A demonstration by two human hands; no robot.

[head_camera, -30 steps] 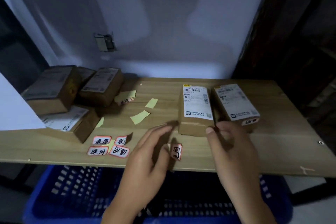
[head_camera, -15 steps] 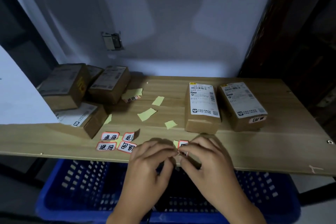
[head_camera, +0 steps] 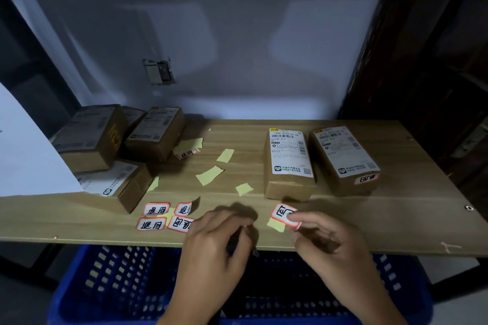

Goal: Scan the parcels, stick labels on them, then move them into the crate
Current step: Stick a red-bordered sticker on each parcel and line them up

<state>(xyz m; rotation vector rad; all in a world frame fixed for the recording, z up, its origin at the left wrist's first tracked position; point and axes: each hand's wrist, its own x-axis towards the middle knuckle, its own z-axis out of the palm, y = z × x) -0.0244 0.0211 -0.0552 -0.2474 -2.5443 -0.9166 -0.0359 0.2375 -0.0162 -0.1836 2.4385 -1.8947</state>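
At far left I see a white sheet point(head_camera: 29, 155) overlapping the edge of the wooden worktop point(head_camera: 396, 224). Beside it is a pile of brown parcels point(head_camera: 113, 145), in shadow, their printed labels too dim to read. Just right of the pile, four red-bordered labels point(head_camera: 165, 217) lie flat near the front edge, and yellow backing scraps point(head_camera: 210, 174) are scattered across the middle of the board.

My left hand point(head_camera: 214, 253) hovers over the front edge with fingers curled; whether it holds anything, I cannot tell. My right hand point(head_camera: 332, 245) pinches a peeled label point(head_camera: 282, 214) between thumb and fingertip, a yellow strip just under it.

Behind the hands stands an unlabelled parcel point(head_camera: 289, 163), white shipping sheet up. Just beside it on the right is a labelled parcel point(head_camera: 344, 161), bearing a red-bordered sticker on its near end.

A blue crate point(head_camera: 111, 285) sits below the worktop. A pale wall point(head_camera: 237, 47) with a small socket point(head_camera: 159, 71) closes the back; dark wood point(head_camera: 422, 60) bounds the right.
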